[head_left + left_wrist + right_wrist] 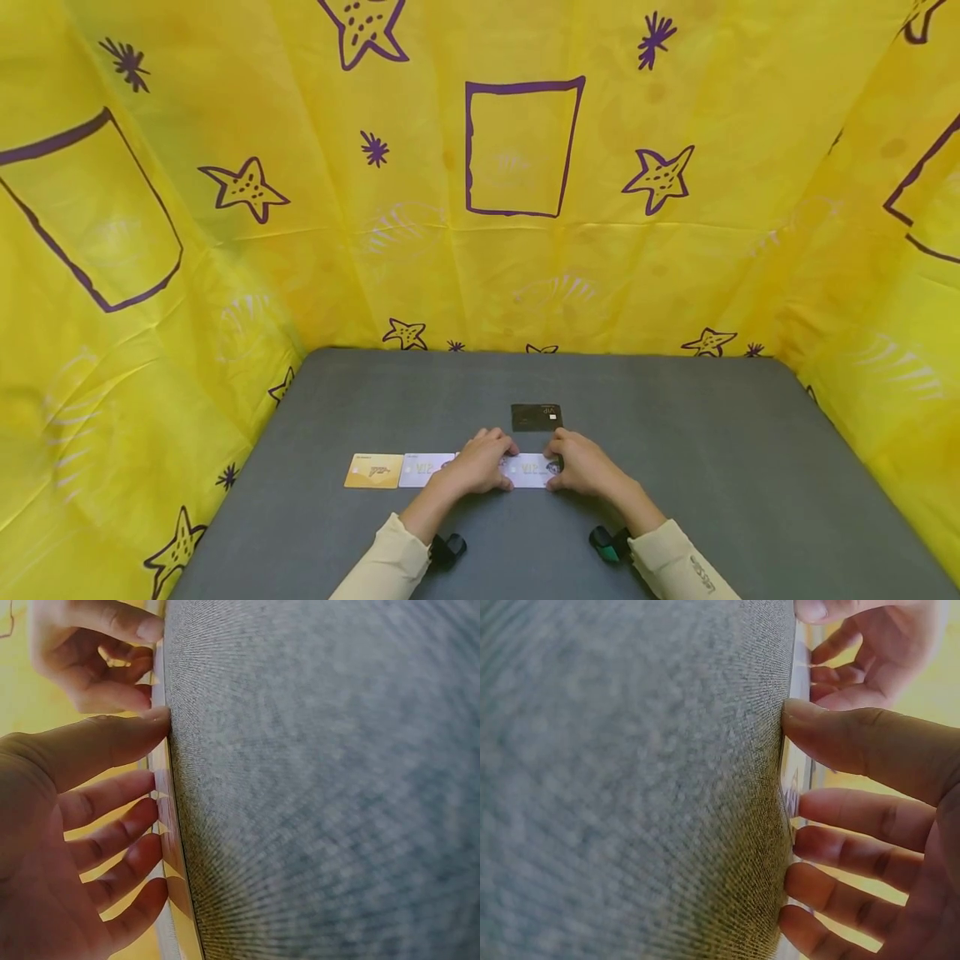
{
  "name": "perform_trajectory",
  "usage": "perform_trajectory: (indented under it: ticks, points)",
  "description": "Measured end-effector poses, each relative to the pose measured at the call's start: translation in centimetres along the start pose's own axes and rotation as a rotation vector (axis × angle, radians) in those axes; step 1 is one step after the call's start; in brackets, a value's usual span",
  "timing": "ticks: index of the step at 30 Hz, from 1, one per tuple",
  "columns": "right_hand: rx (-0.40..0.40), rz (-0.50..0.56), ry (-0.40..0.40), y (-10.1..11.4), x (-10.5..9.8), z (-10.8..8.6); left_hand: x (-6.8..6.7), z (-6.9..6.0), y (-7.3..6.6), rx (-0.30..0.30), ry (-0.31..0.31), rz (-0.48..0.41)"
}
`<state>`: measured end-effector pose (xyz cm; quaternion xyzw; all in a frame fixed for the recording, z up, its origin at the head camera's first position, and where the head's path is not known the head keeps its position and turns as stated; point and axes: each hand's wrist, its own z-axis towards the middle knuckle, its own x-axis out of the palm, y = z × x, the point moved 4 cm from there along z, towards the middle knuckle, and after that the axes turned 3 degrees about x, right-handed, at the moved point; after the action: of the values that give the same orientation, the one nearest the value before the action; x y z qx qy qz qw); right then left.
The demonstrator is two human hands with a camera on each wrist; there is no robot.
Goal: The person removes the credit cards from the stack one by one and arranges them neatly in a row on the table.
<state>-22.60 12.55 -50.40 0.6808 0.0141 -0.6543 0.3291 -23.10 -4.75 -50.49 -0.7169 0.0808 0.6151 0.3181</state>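
A row of cards lies flat on the grey table (420, 392). The white VIP card (531, 472) at its right end is between my two hands. My left hand (474, 467) holds its left end, thumb at the near edge and index finger at the far edge. My right hand (591, 463) pinches the right end the same way. In the left wrist view, the left thumb (112, 746) and fingertips sit along the card edges. The right thumb (855, 735) does likewise in the right wrist view. Part of the row under the left hand is hidden.
A yellow card (372, 472) and another white VIP card (422, 470) lie at the row's left. Just beyond the hands is a black VIP card (536, 417). Yellow patterned cloth (510, 275) walls the table at the back and sides.
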Motion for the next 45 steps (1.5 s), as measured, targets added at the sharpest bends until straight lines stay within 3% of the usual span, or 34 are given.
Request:
perform_trajectory:
  ticks: [23,34,45]
  points:
    - [0.018,0.009,-0.016,0.21,0.22,0.12,-0.39,-0.39,-0.17,-0.015,-0.004,-0.005]
    - [0.035,0.034,0.035,-0.21,0.35,0.51,-0.37,-0.48,-0.15,-0.026,0.003,-0.011]
    - [0.001,-0.012,0.009,-0.05,0.22,-0.23,-0.21,-0.23,-0.26,0.008,0.011,0.017]
